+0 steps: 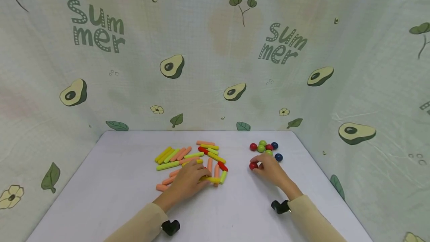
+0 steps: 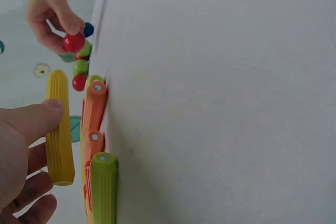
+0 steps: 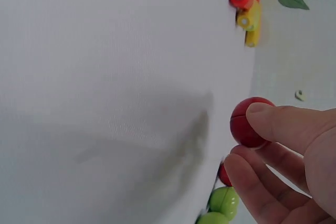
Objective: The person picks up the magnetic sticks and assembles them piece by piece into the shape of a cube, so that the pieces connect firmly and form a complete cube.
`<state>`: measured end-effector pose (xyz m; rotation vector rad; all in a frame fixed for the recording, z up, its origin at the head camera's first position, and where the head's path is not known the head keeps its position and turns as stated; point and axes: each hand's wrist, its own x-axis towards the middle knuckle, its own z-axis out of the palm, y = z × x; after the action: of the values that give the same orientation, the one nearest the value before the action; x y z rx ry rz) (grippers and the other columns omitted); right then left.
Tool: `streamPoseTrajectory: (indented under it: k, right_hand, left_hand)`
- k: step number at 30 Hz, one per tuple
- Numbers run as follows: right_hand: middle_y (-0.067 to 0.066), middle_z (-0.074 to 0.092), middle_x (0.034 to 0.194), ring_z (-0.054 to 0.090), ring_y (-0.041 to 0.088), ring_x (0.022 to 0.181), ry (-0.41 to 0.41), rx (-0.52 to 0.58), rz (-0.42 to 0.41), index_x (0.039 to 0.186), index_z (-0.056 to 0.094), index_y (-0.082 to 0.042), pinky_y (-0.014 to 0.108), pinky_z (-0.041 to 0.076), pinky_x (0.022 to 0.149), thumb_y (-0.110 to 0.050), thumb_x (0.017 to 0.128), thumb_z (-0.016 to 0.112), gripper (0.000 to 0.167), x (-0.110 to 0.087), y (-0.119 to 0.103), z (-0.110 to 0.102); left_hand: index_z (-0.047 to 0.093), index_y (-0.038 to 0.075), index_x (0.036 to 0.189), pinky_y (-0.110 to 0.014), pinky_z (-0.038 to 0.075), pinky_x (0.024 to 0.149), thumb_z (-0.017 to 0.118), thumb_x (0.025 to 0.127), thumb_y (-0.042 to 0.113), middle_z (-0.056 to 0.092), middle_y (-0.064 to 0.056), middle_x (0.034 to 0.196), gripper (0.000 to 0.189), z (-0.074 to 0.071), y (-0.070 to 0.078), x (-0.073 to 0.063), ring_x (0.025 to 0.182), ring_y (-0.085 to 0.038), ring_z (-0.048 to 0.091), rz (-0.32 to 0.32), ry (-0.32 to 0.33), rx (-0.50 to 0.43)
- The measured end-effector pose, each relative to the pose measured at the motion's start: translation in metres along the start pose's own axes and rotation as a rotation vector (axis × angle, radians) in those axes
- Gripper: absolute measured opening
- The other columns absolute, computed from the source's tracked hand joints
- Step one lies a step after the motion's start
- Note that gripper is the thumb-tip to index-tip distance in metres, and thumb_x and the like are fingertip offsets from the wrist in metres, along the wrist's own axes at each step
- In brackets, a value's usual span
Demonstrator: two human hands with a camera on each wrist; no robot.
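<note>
Head view | your left hand [image 1: 190,178] pinches a yellow stick [image 1: 213,179], right hand [image 1: 270,168] a red ball [image 1: 253,166] | grip both lightly

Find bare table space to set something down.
Free: white tabletop left of the multicolored ribbed sticks, and between them and the glossy red, green, blue balls. Crowded: sticks around the left hand, balls beyond the right hand.

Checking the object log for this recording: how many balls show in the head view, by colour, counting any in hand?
Red balls: 3, one held in the right hand
Green balls: 3
Dark blue balls: 2
Total in view: 8
</note>
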<state>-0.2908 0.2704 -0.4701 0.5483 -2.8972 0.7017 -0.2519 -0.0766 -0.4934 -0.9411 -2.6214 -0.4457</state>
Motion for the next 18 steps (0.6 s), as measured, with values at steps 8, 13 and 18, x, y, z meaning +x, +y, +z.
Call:
streamPoseTrajectory:
  k: [8, 13, 18]
  right_hand:
    - [-0.003, 0.072, 0.102, 0.061, 0.011, 0.084, -0.03, 0.037, -0.064, 0.115, 0.079, -0.008, 0.023, 0.056, 0.077, -0.005, 0.088, 0.086, 0.027, -0.012, -0.024, 0.004]
    - [-0.003, 0.072, 0.102, 0.063, 0.013, 0.086, -0.069, 0.06, -0.109, 0.115, 0.079, -0.008, 0.024, 0.057, 0.077, -0.005, 0.09, 0.084, 0.026, -0.018, -0.038, 0.012]
    - [-0.005, 0.071, 0.102, 0.063, 0.013, 0.086, -0.134, 0.085, -0.123, 0.116, 0.078, -0.009, 0.023, 0.056, 0.077, -0.007, 0.092, 0.083, 0.025, -0.023, -0.05, 0.019]
  left_hand:
    - [0.082, 0.023, 0.108, -0.03, 0.051, 0.086, 0.083, 0.094, 0.034, 0.074, 0.01, 0.101, 0.018, -0.005, 0.004, -0.008, 0.094, -0.011, 0.057, -0.05, -0.039, -0.063]
    - [0.082, 0.022, 0.107, -0.032, 0.055, 0.086, 0.084, 0.093, 0.031, 0.072, 0.01, 0.098, 0.017, -0.006, 0.005, -0.012, 0.092, -0.009, 0.06, -0.07, -0.046, -0.1]
    - [0.082, 0.023, 0.108, -0.03, 0.054, 0.082, 0.085, 0.092, 0.03, 0.069, 0.012, 0.095, 0.018, -0.007, 0.006, -0.014, 0.089, -0.008, 0.055, -0.096, -0.073, -0.14]
